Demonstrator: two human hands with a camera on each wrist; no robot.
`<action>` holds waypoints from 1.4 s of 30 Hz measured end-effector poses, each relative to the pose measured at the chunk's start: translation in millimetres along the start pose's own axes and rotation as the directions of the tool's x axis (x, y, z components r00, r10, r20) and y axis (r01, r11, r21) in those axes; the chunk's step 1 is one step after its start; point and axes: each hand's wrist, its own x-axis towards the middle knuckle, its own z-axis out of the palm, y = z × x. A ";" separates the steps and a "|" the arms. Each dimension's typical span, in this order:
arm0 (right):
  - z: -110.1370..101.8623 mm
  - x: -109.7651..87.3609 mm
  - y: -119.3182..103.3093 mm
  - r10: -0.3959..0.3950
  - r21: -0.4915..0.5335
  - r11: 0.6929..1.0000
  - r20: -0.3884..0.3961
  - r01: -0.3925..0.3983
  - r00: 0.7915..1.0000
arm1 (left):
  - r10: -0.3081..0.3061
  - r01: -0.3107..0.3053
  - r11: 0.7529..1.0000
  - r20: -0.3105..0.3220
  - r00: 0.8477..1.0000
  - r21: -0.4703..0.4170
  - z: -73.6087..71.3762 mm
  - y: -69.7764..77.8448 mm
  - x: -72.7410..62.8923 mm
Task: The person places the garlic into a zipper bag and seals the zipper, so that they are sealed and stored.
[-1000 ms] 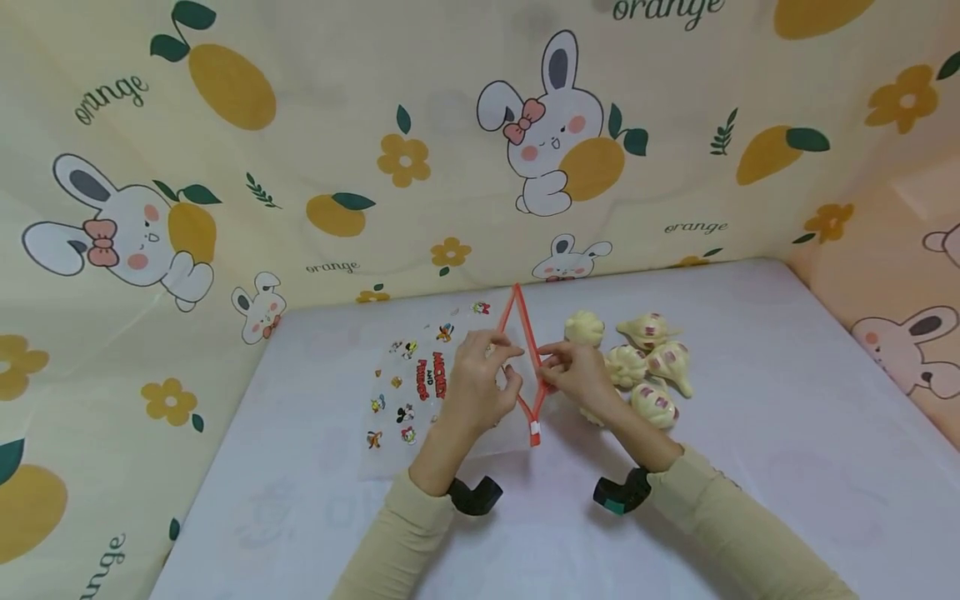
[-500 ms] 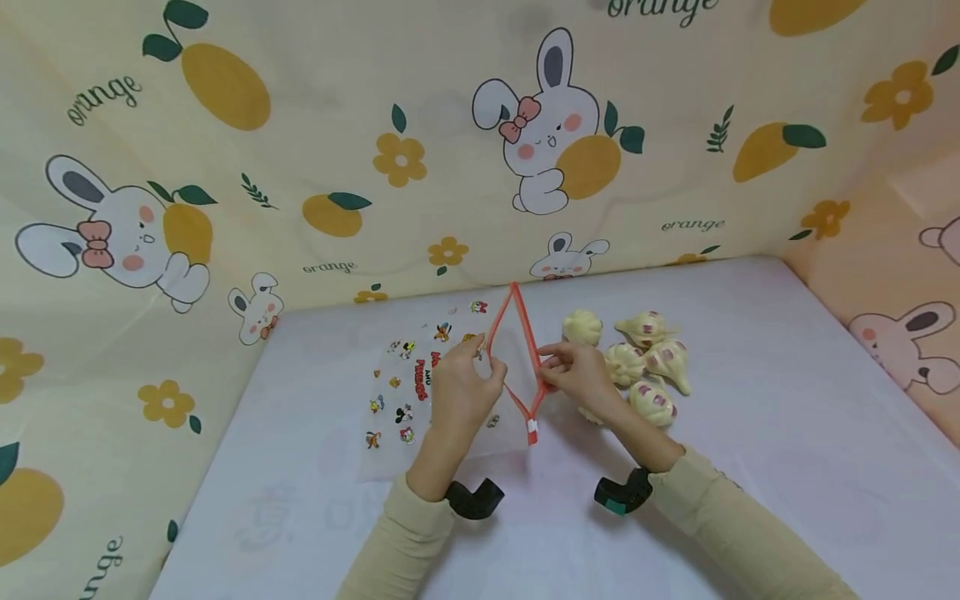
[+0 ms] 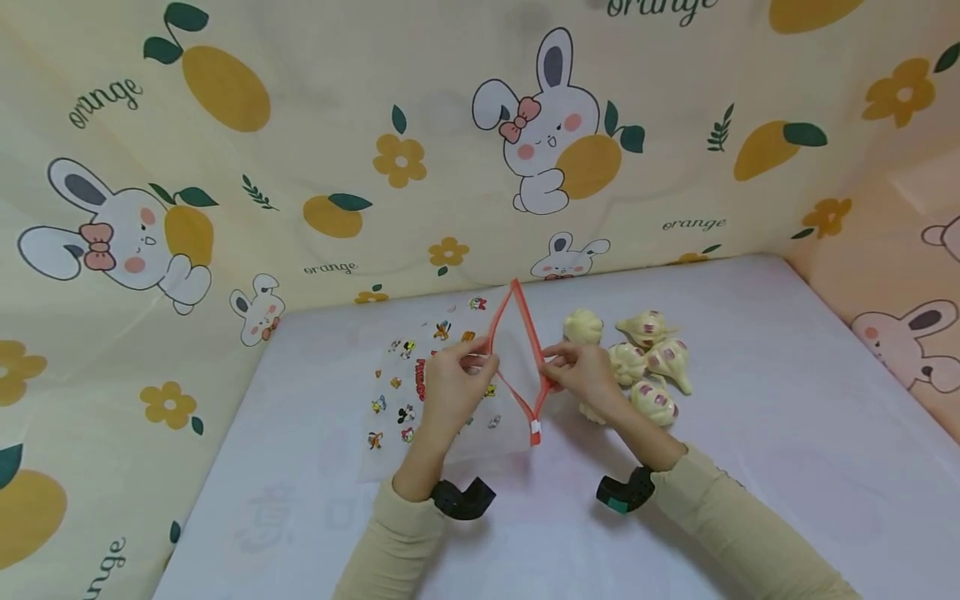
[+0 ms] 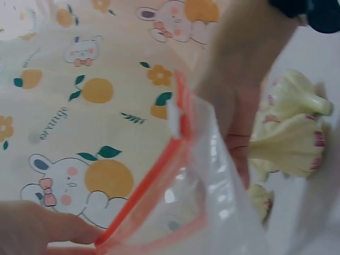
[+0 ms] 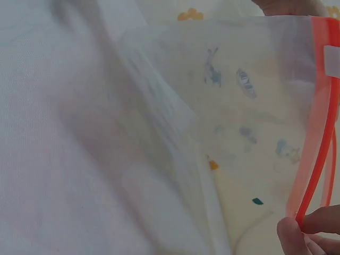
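A clear zip bag (image 3: 480,442) printed with small cartoon figures has its red zip edges spread into a diamond-shaped mouth. My left hand (image 3: 456,382) pinches the left red edge between thumb and fingers. On the opposite edge, my right hand (image 3: 588,375) pinches the red strip; its thumb and fingers (image 5: 291,234) show on it in the right wrist view. A white slider (image 3: 535,427) sits at the near end of the zip. Several cream garlic bulbs (image 3: 628,364) with purple patches lie just right of my right hand, which partly hides one. Nothing shows inside the bag.
The white-covered table (image 3: 765,467) extends around the bag and bulbs. A printed cloth wall (image 3: 450,208) with rabbits and oranges rises behind, and another side stands at the right. A black wrist camera (image 3: 465,498) is strapped to each wrist.
My left hand has taken hold of the left red edge and drawn it leftward, so the bag's mouth gapes wider. My right hand has stayed at its edge. The garlic bulbs have not moved.
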 end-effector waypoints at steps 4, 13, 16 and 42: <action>-4.0 -0.2 2.6 -0.001 -0.012 1.000 -0.019 0.001 1.000 | -0.041 0.043 0.995 0.022 0.999 -0.090 -8.3 2.6 1.7; -10.6 -4.5 4.6 0.034 0.020 0.999 -0.005 -0.034 0.999 | -0.079 0.087 0.977 0.049 0.996 -0.193 -10.3 2.2 1.6; -11.0 -4.4 4.7 0.024 0.033 0.999 0.005 -0.024 1.000 | -0.076 0.083 0.975 0.039 0.996 -0.208 -8.8 0.0 2.2; -78.5 -24.3 8.2 -0.195 -0.205 0.961 -0.017 0.188 0.981 | -0.052 0.062 0.970 0.047 0.998 -0.235 -12.6 -5.7 5.2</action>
